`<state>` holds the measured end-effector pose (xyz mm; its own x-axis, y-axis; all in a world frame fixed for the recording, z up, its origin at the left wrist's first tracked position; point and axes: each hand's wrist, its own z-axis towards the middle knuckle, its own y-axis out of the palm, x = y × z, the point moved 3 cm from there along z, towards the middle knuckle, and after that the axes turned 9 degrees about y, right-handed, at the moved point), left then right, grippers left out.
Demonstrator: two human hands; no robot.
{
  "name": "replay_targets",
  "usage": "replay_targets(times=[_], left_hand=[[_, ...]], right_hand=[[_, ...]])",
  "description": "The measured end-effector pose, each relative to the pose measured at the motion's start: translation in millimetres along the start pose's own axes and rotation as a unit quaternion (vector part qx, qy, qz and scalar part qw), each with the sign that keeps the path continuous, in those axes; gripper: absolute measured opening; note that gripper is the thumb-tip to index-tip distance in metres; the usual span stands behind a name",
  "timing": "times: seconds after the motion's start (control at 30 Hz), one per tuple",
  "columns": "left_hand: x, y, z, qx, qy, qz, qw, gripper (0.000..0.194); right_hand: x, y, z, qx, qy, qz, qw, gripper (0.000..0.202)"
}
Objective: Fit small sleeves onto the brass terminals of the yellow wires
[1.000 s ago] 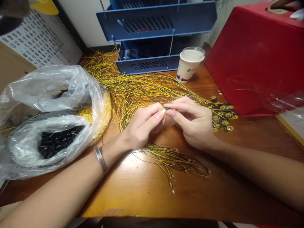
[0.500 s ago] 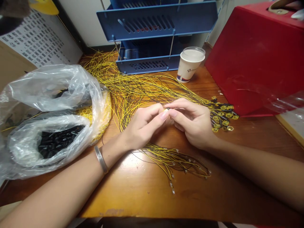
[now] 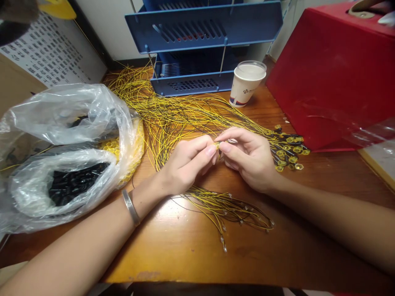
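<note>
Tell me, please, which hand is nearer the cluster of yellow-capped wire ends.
Right: the right hand is just left of the cluster; the left hand is farther left.

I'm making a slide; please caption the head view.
Left-hand grip and right-hand grip meet at a small part near yellow and black wires, paper cup behind.

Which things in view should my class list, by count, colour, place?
table: one, brown, beneath
component: one, yellow and dark, centre
wires: many, yellow and black, table's back
clear-tipped wires: many, yellow and black, front
hexagonal parts: many, black and yellow, right
bagging: count unclear, transparent, left
small pieces: many, black, in bagging
hollow pieces: many, yellow, bagging's right
tray rack: one, blue, back
cup: one, white, right of rack
box: one, red, right
printed sheet: one, white, back left
bracelet: one, silver, left wrist
left hand: one, at component
right hand: one, at component
</note>
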<state>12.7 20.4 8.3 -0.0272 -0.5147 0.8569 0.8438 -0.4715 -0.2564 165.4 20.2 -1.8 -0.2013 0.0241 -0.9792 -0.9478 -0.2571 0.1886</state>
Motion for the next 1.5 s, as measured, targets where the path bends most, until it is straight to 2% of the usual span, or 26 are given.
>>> replay_targets(times=[0.2,0.37,0.5,0.67,0.77,1.03,1.23,1.5], left_hand=[[-3,-2.8,1,0.061,-0.023,0.043,0.997,0.028],[-1,-3.7,4,0.08,-0.012,0.096,0.992,0.028],[6,-4.6,7,0.087,0.013,0.157,0.984,0.03],[12,-4.9,8,0.074,0.028,0.195,0.978,0.031],[12,-4.7,8,0.067,0.033,0.203,0.976,0.028],[5,-4.7,6,0.109,0.014,0.133,0.985,0.016],[-4,-2.3,3,0.048,-0.037,0.052,0.997,0.03],[-4,-3.3,2,0.048,-0.027,0.057,0.997,0.029]], right_hand=[[-1,1,-5,0.064,-0.019,-0.052,0.996,0.008],[-1,2,-6,0.076,-0.016,-0.06,0.995,0.009],[-1,2,-5,0.078,-0.013,-0.071,0.994,0.01],[-2,1,-4,0.097,-0.073,-0.113,0.986,0.008],[1,-1,-4,0.107,-0.08,-0.131,0.982,0.009],[2,-3,-5,0.125,-0.085,-0.14,0.979,0.009],[1,-3,-5,0.115,-0.083,-0.163,0.976,0.007],[-1,-2,-6,0.112,-0.104,-0.208,0.966,0.008]])
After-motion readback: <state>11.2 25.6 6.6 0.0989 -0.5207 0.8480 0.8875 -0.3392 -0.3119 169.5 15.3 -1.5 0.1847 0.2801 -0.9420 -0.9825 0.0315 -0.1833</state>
